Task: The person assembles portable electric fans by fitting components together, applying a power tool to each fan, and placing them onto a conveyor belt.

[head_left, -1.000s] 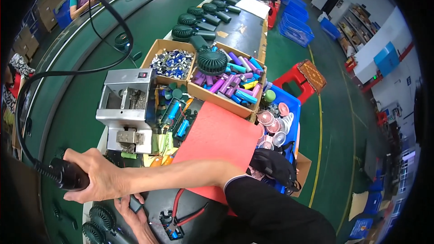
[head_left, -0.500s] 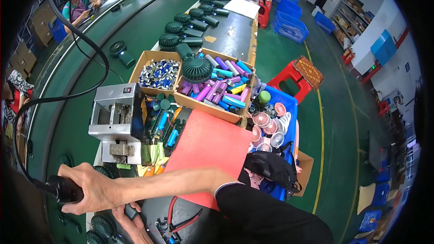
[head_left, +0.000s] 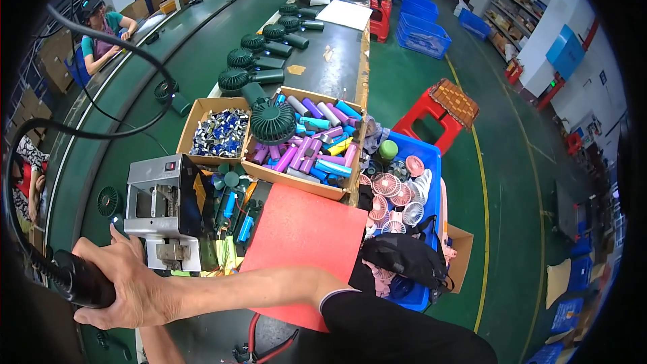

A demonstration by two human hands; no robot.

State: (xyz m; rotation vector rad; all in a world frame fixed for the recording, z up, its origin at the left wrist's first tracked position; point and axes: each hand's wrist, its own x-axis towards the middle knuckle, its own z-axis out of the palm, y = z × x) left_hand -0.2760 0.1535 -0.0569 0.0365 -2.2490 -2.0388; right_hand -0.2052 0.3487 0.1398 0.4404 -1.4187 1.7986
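Observation:
My right hand is wrapped round a black corded cylindrical tool; its working tip is out of sight. My left hand reaches up behind it, mostly hidden, with a few fingers showing. They are at the handle end of a dark green handheld fan over the green belt, closed about it as far as I can see. Red-handled pliers lie on the dark bench below my right forearm. A grey metal machine stands just beyond my hands, and a red foam mat lies under my right arm.
A cardboard box of battery cells and one of small metal-and-blue parts stand beyond the mat. Green fans line the bench. At right are a blue crate of pink fans and a red stool. The tool's cable loops at left.
My left hand has gone from the bench near the pliers up and left to the belt, with the green fan now at its fingers. My right hand keeps the tool; the view has shifted.

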